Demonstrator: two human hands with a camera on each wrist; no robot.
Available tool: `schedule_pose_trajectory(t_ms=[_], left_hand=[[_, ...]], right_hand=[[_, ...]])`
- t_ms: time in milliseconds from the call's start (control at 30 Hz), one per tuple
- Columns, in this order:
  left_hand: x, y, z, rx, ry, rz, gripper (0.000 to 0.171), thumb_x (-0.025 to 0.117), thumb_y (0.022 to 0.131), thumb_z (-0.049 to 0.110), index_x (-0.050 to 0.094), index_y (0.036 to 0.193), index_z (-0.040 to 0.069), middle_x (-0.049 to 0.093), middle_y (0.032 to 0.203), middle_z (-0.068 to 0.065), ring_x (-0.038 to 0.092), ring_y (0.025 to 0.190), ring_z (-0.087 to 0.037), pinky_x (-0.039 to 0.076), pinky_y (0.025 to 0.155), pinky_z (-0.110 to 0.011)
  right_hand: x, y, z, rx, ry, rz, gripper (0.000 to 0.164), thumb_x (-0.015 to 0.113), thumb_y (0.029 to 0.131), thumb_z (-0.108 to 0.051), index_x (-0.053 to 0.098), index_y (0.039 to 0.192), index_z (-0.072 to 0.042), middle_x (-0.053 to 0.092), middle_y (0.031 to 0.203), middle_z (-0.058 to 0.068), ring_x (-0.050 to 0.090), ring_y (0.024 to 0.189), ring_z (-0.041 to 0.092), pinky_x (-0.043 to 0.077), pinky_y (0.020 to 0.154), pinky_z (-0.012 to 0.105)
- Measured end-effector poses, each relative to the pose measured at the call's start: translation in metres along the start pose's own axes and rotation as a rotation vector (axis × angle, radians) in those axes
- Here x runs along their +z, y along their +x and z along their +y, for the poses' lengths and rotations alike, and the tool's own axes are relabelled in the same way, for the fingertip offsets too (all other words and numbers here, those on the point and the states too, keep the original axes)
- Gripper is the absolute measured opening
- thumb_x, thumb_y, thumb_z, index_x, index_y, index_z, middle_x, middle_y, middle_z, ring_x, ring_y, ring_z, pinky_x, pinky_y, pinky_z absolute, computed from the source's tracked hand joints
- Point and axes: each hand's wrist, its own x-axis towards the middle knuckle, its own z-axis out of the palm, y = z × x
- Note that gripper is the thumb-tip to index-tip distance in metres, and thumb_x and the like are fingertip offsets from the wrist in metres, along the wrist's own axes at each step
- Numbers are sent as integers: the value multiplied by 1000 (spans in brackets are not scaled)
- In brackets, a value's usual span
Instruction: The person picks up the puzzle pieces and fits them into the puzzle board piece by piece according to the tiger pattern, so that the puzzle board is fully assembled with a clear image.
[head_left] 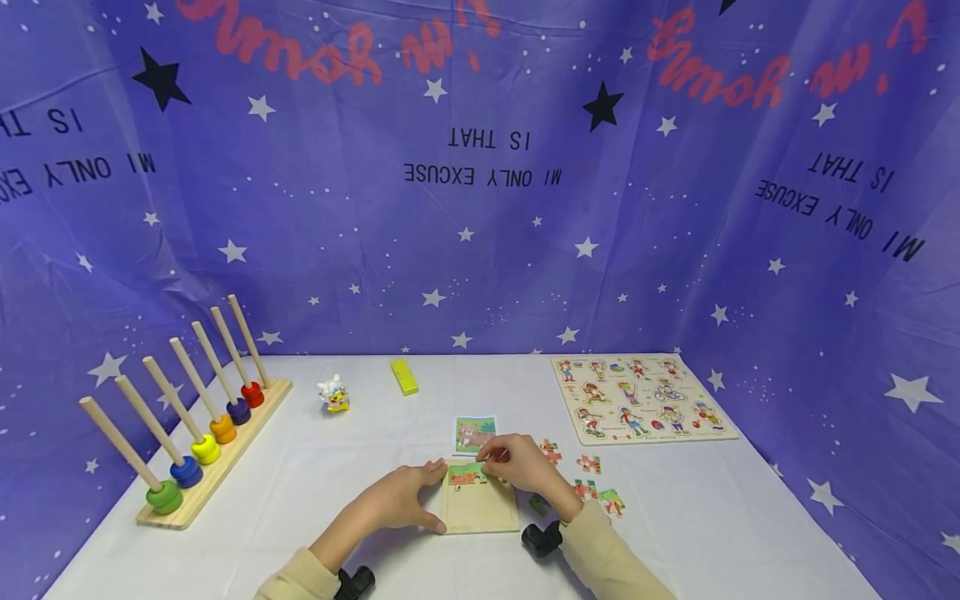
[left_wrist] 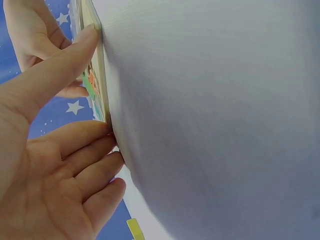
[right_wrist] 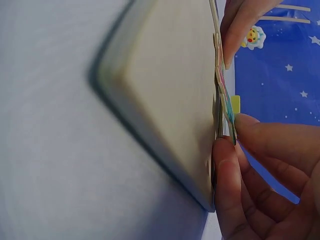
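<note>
A shallow wooden puzzle tray [head_left: 480,514] lies on the white table, with joined red and green jigsaw pieces [head_left: 463,477] at its upper left. My left hand [head_left: 401,498] rests against the tray's left edge, thumb and fingers spread along it; the left wrist view shows these fingers [left_wrist: 102,167] extended. At the tray's top right, my right hand [head_left: 521,463] pinches a puzzle piece [right_wrist: 229,116] between thumb and fingers, tilted up at the joined pieces. Whether it interlocks with them I cannot tell. Just beyond the tray lies a picture card [head_left: 476,433] of an animal.
Loose puzzle pieces [head_left: 589,463] lie right of the tray, some partly behind my right forearm. A wooden picture board [head_left: 637,400] lies at the back right. On the left stands a peg rack [head_left: 225,458] with coloured rings. A small toy figure [head_left: 334,394] and yellow block [head_left: 404,377] sit behind.
</note>
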Motion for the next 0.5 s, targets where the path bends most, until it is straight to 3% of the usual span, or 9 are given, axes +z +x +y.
schedule_pose_trajectory(t_ms=[500], left_hand=[[-1,0,1,6,-8,-2,88,85,68,37,49,137,-4,43,145,-19,42,132,-39,33,108,-54]], right_hand=[[-1,-2,1,-35,6,-28,16,79,77,-3,72,91,-5,67,79,2,55,66,5,48,58,19]])
